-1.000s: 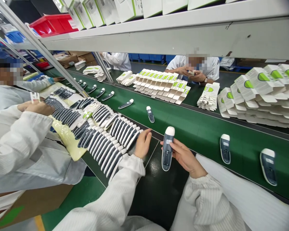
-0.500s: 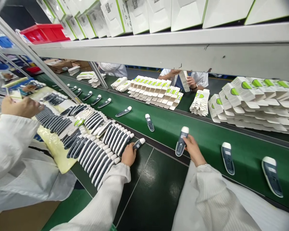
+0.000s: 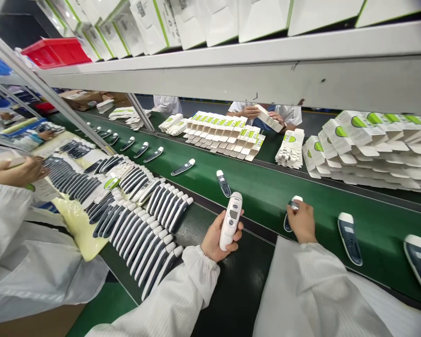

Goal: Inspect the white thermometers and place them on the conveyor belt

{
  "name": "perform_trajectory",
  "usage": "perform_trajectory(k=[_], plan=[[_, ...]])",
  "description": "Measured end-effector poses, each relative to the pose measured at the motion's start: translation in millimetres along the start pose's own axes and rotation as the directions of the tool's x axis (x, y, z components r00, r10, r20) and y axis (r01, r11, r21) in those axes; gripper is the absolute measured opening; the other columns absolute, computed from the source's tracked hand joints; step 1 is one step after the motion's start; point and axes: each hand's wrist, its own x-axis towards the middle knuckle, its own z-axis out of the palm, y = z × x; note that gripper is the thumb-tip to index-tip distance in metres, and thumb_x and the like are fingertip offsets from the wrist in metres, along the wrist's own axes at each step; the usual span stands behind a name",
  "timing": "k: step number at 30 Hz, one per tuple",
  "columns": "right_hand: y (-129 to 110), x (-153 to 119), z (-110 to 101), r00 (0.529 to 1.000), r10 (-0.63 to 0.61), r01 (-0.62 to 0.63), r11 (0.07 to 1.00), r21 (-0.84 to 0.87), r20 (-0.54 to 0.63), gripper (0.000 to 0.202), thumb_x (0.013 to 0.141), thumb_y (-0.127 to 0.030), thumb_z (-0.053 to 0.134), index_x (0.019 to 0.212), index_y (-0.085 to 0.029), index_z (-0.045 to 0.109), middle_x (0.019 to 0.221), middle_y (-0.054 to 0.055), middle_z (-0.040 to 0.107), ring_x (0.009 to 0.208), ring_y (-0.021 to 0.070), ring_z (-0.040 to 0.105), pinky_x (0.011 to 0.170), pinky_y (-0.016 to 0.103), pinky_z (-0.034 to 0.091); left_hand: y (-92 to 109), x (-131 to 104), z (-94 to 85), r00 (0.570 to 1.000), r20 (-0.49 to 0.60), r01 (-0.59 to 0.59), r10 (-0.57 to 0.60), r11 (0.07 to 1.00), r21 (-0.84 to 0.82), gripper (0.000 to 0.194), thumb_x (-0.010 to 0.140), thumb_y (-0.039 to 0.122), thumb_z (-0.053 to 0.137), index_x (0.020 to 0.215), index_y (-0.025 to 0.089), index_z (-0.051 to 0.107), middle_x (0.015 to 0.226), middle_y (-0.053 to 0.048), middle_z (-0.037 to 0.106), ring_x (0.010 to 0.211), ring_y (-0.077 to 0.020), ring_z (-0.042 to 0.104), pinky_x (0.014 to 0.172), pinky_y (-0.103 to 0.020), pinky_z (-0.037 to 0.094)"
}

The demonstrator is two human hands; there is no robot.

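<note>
My left hand [image 3: 215,236] is wrapped round a handheld thermometer [image 3: 232,220], raised over the dark bench edge. The thermometer's white face, with a small grey display and buttons, is turned up toward me. Over the green belt, the fingers of my right hand [image 3: 301,220] close on the upper part of a second thermometer [image 3: 287,223]; its dark back shows and the hand hides much of it. Left of my left hand, rows of white-and-dark thermometers [image 3: 136,243] lie packed side by side on the bench.
More thermometers lie spaced along the green belt [image 3: 259,187], including one on the right [image 3: 350,241]. Behind it stand open white-and-green cartons [image 3: 365,140] under a grey shelf [image 3: 210,77]. A co-worker's hand [image 3: 16,168] is at left; another person handles a box [image 3: 268,118] across.
My left hand has lifted a thermometer from beside the rows, moved right and turned its white face up. My right hand has shifted right with its thermometer, as the belt's thermometers slid right.
</note>
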Motion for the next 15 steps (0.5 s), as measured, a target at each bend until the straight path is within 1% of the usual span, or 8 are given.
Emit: perform_trajectory(k=[3,5,7,9,10,12,13,15], plan=[[-31.0,-30.5,13.6,0.963,-0.125,0.086,0.982,0.170,0.237,0.040,0.081,-0.052,0.044,0.102,-0.022,0.062,0.098,0.008,0.065,0.083,0.0249,0.062,0.073,0.039,0.051,-13.9,20.7,8.5,0.977,-0.151,-0.133,0.151,0.983,0.125,0.037,0.083,0.041,0.055,0.112,0.018,0.059,0.087,-0.006,0.062,0.067,-0.0132,0.058,0.036,-0.014,0.033],[-49.8,-47.9,22.9,0.866,-0.231,0.055,0.926,0.374,0.443,0.040,0.080,-0.055,0.050,0.104,-0.025,0.062,0.092,0.004,0.067,0.073,0.0201,0.062,0.058,0.030,0.049,-20.9,40.7,12.2,0.924,-0.207,-0.240,0.321,0.910,0.338,0.038,0.080,0.037,0.059,0.114,0.022,0.058,0.091,-0.005,0.064,0.074,-0.0151,0.061,0.046,-0.018,0.042],[-62.5,-56.6,27.4,0.794,-0.293,-0.062,0.832,0.551,0.533,0.039,0.078,-0.053,0.057,0.105,-0.025,0.061,0.088,0.002,0.067,0.067,0.0166,0.059,0.051,0.025,0.044,-20.0,64.4,12.9,0.869,-0.194,-0.274,0.454,0.770,0.576,0.037,0.083,0.040,0.053,0.114,0.022,0.058,0.094,-0.005,0.064,0.078,-0.0177,0.062,0.059,-0.025,0.049],[-68.1,-55.4,26.0,0.792,-0.274,-0.194,0.734,0.650,0.546,0.038,0.076,-0.051,0.060,0.103,-0.024,0.062,0.087,0.001,0.067,0.063,0.0142,0.057,0.049,0.024,0.041,-9.2,89.5,9.3,0.808,-0.188,-0.249,0.558,0.614,0.749,0.037,0.085,0.043,0.048,0.113,0.021,0.058,0.107,-0.009,0.062,0.093,-0.0232,0.061,0.073,-0.032,0.050],[-68.5,-51.9,23.7,0.796,-0.249,-0.252,0.692,0.677,0.551,0.038,0.076,-0.052,0.061,0.103,-0.024,0.062,0.088,0.001,0.067,0.064,0.0138,0.056,0.049,0.023,0.040,-0.9,101.6,5.8,0.781,-0.204,-0.227,0.590,0.573,0.788,0.037,0.084,0.042,0.050,0.114,0.022,0.057,0.117,-0.010,0.058,0.106,-0.0264,0.056,0.080,-0.035,0.049],[-65.5,-41.8,18.7,0.793,-0.206,-0.335,0.640,0.692,0.574,0.041,0.074,-0.054,0.061,0.102,-0.024,0.062,0.090,0.002,0.067,0.067,0.0150,0.058,0.050,0.024,0.041,17.5,122.8,-4.0,0.734,-0.233,-0.181,0.638,0.514,0.839,0.049,0.074,0.031,0.065,0.120,0.024,0.052,0.139,-0.010,0.041,0.130,-0.0314,0.033,0.093,-0.039,0.041],[-62.3,-36.0,17.0,0.796,-0.185,-0.345,0.643,0.683,0.576,0.043,0.074,-0.056,0.061,0.102,-0.024,0.062,0.089,0.003,0.067,0.068,0.0160,0.059,0.051,0.025,0.042,25.9,131.4,-9.8,0.723,-0.244,-0.150,0.647,0.491,0.858,0.057,0.068,0.024,0.070,0.122,0.024,0.050,0.145,-0.010,0.033,0.137,-0.0330,0.020,0.098,-0.041,0.037],[-53.0,-23.9,16.9,0.835,-0.132,-0.277,0.737,0.616,0.534,0.048,0.074,-0.061,0.055,0.102,-0.023,0.062,0.085,0.004,0.066,0.070,0.0178,0.060,0.053,0.027,0.044,38.4,143.5,-21.2,0.724,-0.267,-0.094,0.636,0.475,0.875,0.063,0.061,0.013,0.070,0.121,0.022,0.051,0.150,-0.011,0.023,0.140,-0.0348,0.002,0.103,-0.044,0.030]])
